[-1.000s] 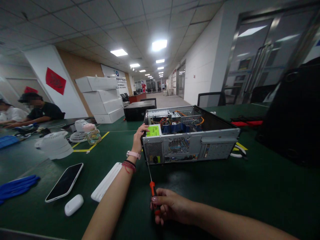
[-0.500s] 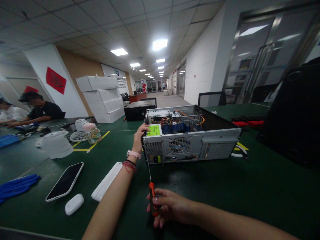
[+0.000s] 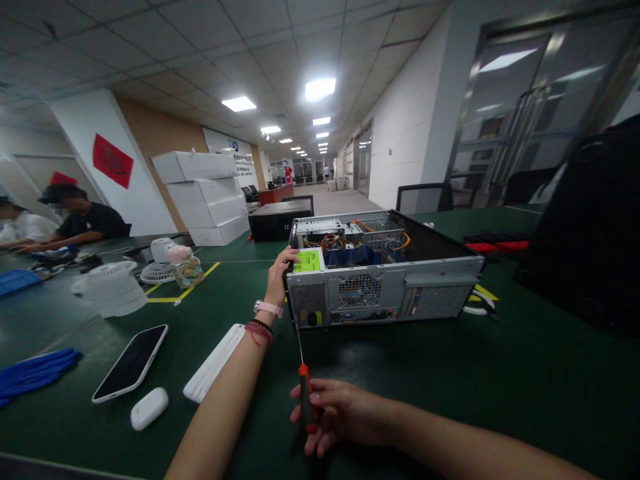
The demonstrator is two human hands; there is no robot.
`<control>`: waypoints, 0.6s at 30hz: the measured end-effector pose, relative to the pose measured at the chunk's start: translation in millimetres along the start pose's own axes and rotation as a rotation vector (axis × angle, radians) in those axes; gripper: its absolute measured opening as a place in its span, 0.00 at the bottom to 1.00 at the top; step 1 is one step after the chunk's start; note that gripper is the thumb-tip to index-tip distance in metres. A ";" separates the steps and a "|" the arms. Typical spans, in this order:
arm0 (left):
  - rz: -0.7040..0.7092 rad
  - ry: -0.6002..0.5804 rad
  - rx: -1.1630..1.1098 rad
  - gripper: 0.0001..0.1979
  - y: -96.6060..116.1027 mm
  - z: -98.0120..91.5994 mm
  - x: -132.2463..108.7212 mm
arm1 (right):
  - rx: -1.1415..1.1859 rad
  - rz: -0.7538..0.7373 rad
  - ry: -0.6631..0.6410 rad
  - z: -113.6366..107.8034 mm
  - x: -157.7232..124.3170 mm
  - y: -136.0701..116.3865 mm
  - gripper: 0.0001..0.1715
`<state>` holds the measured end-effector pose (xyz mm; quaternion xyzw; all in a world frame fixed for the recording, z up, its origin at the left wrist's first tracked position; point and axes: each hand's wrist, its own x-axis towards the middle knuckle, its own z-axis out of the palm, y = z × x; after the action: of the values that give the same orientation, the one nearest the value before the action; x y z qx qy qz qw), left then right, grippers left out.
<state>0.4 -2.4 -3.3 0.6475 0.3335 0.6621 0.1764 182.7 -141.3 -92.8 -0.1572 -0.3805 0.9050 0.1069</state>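
Observation:
An open desktop computer case (image 3: 395, 283) lies on its side on the green table (image 3: 450, 373), rear panel toward me. My left hand (image 3: 280, 270) grips its top left corner beside a bright green label (image 3: 307, 261), fingers curled over the edge. My right hand (image 3: 336, 413) is closed round the orange handle of a screwdriver (image 3: 303, 387). The thin shaft points up at the case's lower left rear corner.
A phone (image 3: 131, 362), a white earbud case (image 3: 149, 408) and a white bar (image 3: 214, 362) lie at left. Blue gloves (image 3: 35, 370), white fans (image 3: 113, 287), stacked white boxes (image 3: 205, 197) and other people are farther left. A black bag (image 3: 590, 227) stands at right.
My right hand and the screwdriver have shifted slightly left and down. My left hand stays on the case corner.

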 end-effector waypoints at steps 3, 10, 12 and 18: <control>-0.001 -0.005 -0.006 0.14 0.4 0.0 0.3 | 0.004 0.015 -0.003 0.1 -0.9 -2.8 0.28; -0.006 -0.002 0.001 0.14 2.7 0.1 -0.2 | -0.030 0.036 0.103 1.1 0.7 -2.3 0.29; -0.007 -0.001 0.001 0.14 3.4 0.3 -0.3 | -0.043 0.009 0.155 0.5 2.2 0.9 0.29; -0.012 0.003 -0.010 0.14 3.9 0.6 0.3 | -0.062 -0.018 0.193 -0.9 6.3 6.8 0.30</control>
<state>1.7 -4.8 -0.5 0.6437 0.3342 0.6636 0.1833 176.7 -143.4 -99.6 -0.2435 -0.3978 0.8724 0.1461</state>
